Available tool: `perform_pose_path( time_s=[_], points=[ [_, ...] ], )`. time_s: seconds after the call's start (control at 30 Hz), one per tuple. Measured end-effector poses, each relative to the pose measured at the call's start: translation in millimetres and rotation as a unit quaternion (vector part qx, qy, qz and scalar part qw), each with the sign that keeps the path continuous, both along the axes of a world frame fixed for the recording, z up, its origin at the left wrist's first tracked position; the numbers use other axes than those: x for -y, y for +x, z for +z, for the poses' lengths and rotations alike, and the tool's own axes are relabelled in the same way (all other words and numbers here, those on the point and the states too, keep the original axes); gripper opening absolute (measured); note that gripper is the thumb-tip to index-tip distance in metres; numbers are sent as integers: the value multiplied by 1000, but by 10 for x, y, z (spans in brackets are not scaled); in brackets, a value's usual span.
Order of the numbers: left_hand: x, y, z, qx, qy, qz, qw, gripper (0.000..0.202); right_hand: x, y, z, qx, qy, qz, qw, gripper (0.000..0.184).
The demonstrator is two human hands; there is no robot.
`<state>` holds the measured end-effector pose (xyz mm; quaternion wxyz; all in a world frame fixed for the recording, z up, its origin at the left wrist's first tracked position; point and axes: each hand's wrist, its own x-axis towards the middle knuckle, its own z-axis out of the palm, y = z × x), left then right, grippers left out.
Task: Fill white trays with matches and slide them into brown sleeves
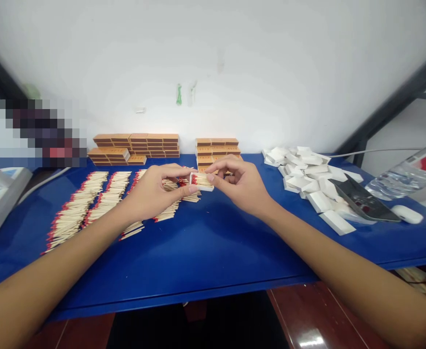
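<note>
The small white tray point(204, 188) in front of you is shallow and has a rectangular shape, with thin walls. Inside it lie matches point(200, 180), pale wooden sticks with red heads gathered at the left end. The tray is between your two hands, over the middle of the table point(205, 252), just in front of the shorter stack of matchboxes point(217, 150).

Your left hand point(158, 190) has hold of the tray's left end: the thumb is at the near side and the index finger at the far side, with only the tray's width between them. Your right hand point(237, 183) is at the other end, fingers bent, the tips of thumb and index close together at the plain ends of the sticks (whether they pinch the sticks or the tray wall, I cannot tell).

Near your left hand, loose matches point(76, 206) lie in slanting rows, their red heads mostly to the left. Behind them stands a longer stack of boxes point(155, 142), orange-tan on top with dark brown sides. To the right there is a heap of white box-shaped pieces point(303, 170), smooth and matte, lying at many angles. A dark flat device point(362, 198) leans on this heap, beside a rounded white object point(407, 214) and a clear, ribbed plastic bottle point(387, 185). The table surface is blue and glossy.
</note>
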<state>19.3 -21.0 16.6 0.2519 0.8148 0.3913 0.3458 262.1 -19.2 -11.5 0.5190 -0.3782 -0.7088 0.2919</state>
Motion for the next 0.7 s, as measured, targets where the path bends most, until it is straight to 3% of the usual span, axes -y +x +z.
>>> perform_pose_path(
  time_s=[0.33, 0.7],
  points=[
    [-12, -23, -26, 2, -13, -31, 999, 47, 24, -3, 19, 11, -58, 35, 998, 30],
    [-10, -36, 11, -1, -6, -42, 999, 37, 54, 8, 53, -32, -173, 126, 976, 36]
  ],
)
